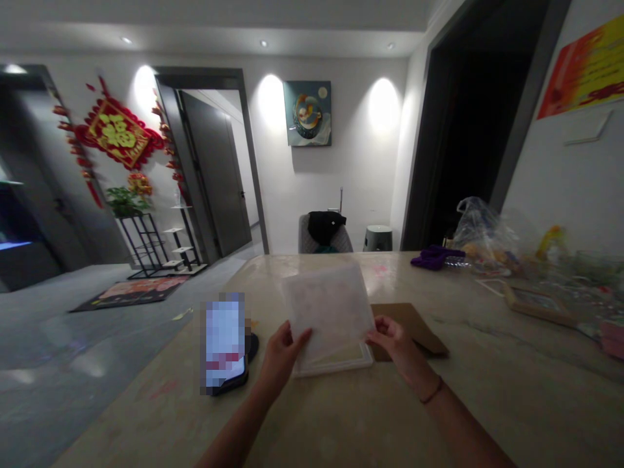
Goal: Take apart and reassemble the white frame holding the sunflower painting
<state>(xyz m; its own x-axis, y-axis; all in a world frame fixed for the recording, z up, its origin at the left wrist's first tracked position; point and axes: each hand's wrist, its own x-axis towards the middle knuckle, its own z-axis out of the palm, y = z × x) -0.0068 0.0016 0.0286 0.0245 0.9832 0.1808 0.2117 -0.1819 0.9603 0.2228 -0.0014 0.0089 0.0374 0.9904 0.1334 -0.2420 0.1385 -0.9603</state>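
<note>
Left hand (280, 359) and right hand (396, 344) grip opposite edges of a tilted translucent plastic tray (326, 318), beside a brown cardboard sheet (412, 328) on a marble tabletop (487, 396).

The flat plastic case (326, 312) between the left hand (281, 359) and right hand (397, 344) is milky white and see-through. Just right of the grip, a piece of cardboard (407, 325) is plain brown. The table (487, 396) beneath is beige with faint grey veins. Ahead and right, a cloth (435, 257) is deep purple; far ahead and left, a wall hanging (117, 133) is red and gold.
</note>
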